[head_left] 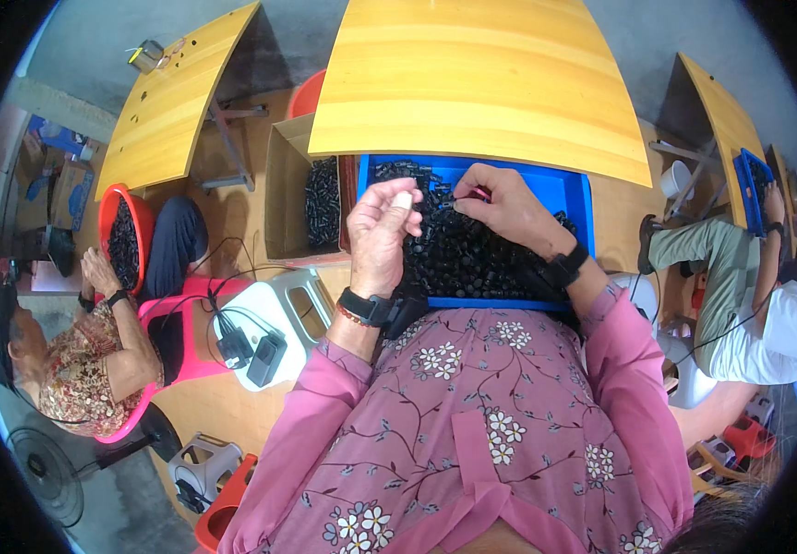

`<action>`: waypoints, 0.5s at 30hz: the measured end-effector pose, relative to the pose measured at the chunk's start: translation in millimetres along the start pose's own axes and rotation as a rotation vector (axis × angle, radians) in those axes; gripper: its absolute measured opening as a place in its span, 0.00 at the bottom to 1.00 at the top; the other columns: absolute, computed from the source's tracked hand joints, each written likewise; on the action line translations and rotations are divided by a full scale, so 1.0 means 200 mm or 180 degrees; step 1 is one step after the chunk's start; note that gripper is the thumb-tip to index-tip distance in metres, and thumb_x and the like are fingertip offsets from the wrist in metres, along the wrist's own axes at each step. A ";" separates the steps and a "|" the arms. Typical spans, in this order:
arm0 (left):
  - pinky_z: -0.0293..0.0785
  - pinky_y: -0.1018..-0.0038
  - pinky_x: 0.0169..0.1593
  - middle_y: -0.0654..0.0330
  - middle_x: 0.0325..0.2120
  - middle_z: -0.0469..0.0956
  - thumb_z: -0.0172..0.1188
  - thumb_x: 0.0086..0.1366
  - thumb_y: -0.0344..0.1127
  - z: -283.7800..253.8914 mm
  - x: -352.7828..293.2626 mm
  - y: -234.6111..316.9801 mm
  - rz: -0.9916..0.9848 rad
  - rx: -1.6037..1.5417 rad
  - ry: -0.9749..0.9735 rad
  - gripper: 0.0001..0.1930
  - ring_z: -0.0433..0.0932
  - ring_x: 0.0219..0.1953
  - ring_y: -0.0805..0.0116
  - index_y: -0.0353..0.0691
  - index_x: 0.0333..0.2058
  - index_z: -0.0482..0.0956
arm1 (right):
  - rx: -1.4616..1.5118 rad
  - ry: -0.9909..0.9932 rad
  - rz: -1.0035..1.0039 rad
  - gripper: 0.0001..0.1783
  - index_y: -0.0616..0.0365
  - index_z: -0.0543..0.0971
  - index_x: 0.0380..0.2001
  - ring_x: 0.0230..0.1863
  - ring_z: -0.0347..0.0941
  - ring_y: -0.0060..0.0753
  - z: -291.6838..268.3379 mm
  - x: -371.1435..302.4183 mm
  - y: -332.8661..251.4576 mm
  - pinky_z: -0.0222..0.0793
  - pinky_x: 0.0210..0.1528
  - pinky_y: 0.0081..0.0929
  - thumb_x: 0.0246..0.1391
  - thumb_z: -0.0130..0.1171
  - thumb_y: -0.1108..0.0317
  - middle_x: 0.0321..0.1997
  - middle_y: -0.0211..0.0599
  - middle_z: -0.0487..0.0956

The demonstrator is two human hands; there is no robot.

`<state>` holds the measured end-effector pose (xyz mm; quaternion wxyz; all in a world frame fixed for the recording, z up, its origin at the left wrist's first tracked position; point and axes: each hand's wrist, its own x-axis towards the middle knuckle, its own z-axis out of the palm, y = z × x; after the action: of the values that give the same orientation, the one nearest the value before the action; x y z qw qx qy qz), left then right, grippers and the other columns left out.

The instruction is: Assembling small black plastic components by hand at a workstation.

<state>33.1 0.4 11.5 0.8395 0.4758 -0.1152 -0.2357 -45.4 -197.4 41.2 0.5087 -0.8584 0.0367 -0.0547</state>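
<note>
A blue tray [585,208] sits in my lap, under the edge of the table. Small black cylindrical parts [435,198] fill its left and far side, and round black caps [481,263] are heaped nearer me. Above the left of the tray, my left hand [383,222] is closed, thumb pressed to curled fingers; what it may hold is hidden. My right hand [509,205] pinches over the tray's middle, with a small dark and reddish-pink bit showing at its fingers, too small to name. The hands are apart.
A wooden table [472,83] rises ahead. Left of the tray stands a cardboard box [285,198] of black parts. A white stool [278,346] carries black adapters and cables. Co-workers sit at left, with a red basin [110,208], and at right, beside another blue tray [747,198].
</note>
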 end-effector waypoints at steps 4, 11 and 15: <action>0.75 0.81 0.28 0.58 0.32 0.81 0.56 0.71 0.36 0.04 -0.03 0.02 -0.0838 0.0133 -0.0345 0.11 0.77 0.25 0.77 0.34 0.43 0.78 | 0.0335 0.0180 -0.0142 0.07 0.61 0.79 0.34 0.31 0.68 0.16 -0.02 -0.08 -0.14 0.66 0.35 0.19 0.52 0.65 0.72 0.28 0.26 0.77; 0.75 0.77 0.32 0.59 0.31 0.80 0.57 0.70 0.34 0.06 -0.07 -0.01 -0.1291 -0.0743 -0.0745 0.05 0.78 0.28 0.75 0.40 0.39 0.76 | 0.0561 0.0253 -0.0147 0.06 0.62 0.79 0.35 0.32 0.68 0.14 0.00 -0.13 -0.14 0.66 0.35 0.17 0.54 0.64 0.74 0.30 0.24 0.77; 0.76 0.77 0.32 0.58 0.31 0.81 0.59 0.69 0.32 0.08 -0.08 -0.03 -0.1334 -0.0861 -0.0596 0.04 0.79 0.28 0.74 0.40 0.39 0.75 | 0.0741 0.0456 -0.0115 0.09 0.64 0.80 0.37 0.32 0.72 0.19 0.04 -0.14 -0.10 0.70 0.36 0.22 0.53 0.65 0.73 0.31 0.33 0.78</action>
<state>11.7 -5.1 15.5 0.8140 0.3489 -0.0588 -0.4606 -72.1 -177.6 52.9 0.5998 -0.7881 0.0508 -0.1288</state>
